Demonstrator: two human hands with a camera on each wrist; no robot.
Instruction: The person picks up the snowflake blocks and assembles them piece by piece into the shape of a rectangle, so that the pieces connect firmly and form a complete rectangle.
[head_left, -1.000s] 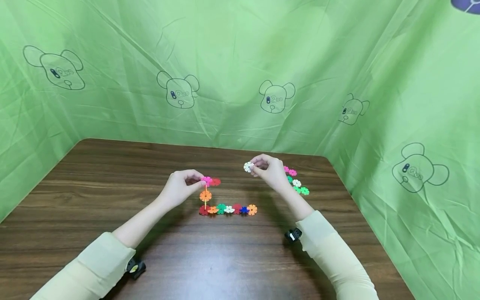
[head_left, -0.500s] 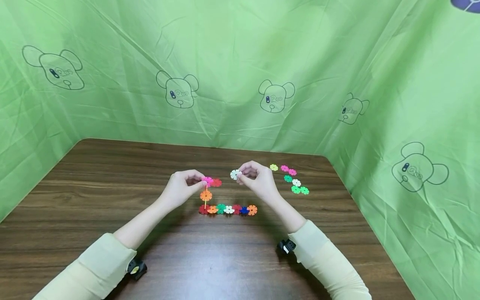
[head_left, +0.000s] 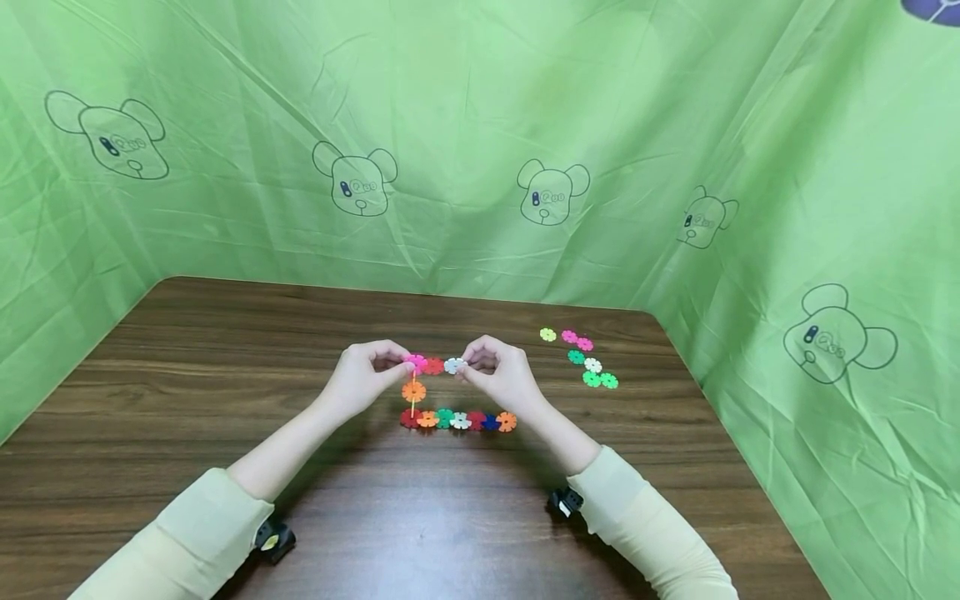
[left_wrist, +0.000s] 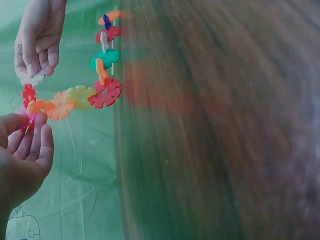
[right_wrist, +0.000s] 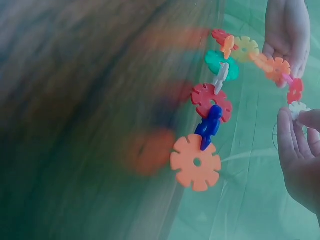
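Note:
My left hand (head_left: 365,372) pinches a pink notched snowflake disc (head_left: 417,363) at the upper left of a linked chain. Joined to its right is a red disc (head_left: 434,366). Between my right hand's (head_left: 504,375) thumb and fingers is a white snowflake disc (head_left: 453,366), at the red disc's edge; whether they interlock I cannot tell. Below the pink disc the chain runs down through orange (head_left: 414,392) and yellow discs (right_wrist: 246,49) to a red corner disc (head_left: 410,419). From there a bottom row extends right, through green (head_left: 444,418) and blue (head_left: 491,422) to an orange end disc (head_left: 507,422).
Loose discs lie on the brown wooden table (head_left: 247,350) to the right: a yellow one (head_left: 547,335), pink ones (head_left: 577,340), a white one (head_left: 593,365) and several green ones (head_left: 592,379). A green curtain (head_left: 457,100) surrounds the table's back and sides.
My right hand has brought the white disc left and down, from near the loose discs to the red disc. My left hand keeps its pinch on the pink disc, nearly still.

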